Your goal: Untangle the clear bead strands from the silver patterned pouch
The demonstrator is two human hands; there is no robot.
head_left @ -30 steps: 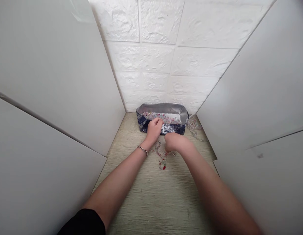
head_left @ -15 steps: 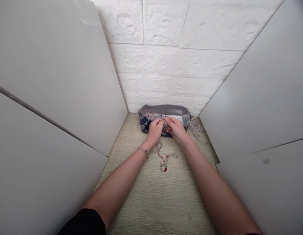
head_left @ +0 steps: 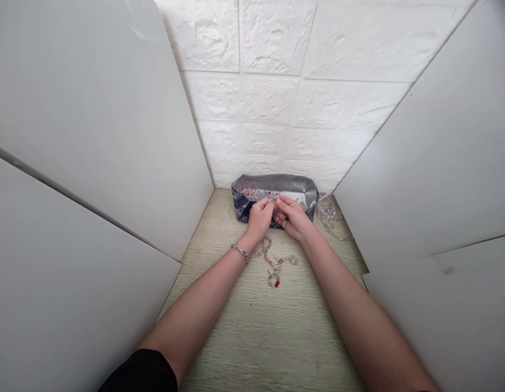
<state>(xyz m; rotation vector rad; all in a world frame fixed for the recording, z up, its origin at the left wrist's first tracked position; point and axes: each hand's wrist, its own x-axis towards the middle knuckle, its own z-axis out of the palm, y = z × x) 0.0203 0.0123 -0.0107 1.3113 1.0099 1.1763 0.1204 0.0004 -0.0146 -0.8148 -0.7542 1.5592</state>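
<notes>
My left hand (head_left: 261,218) and my right hand (head_left: 292,216) meet at the near edge of a dark blue patterned fabric box (head_left: 241,208) with a silvery lining. Both are closed, thumbs and fingertips pinched together. What they pinch is too small to make out. Loose pink, red and clear beads (head_left: 256,193) lie inside the box, mostly at its left. On the surface below my hands rests a beaded string (head_left: 272,265) in pink, green and clear, with red beads at its near end. Its upper end runs up toward my hands.
More strings of pale beads (head_left: 329,212) lie heaped to the right of the box. Behind it rises a white brick-patterned wall (head_left: 260,98). Grey-white panels (head_left: 92,109) close in on the left, and another panel (head_left: 436,163) on the right. The surface (head_left: 252,337) is pale wood-grain.
My hands stay together at the box, with only a small shift of the fingers. The view has moved very slightly; the beaded string lies as before.
</notes>
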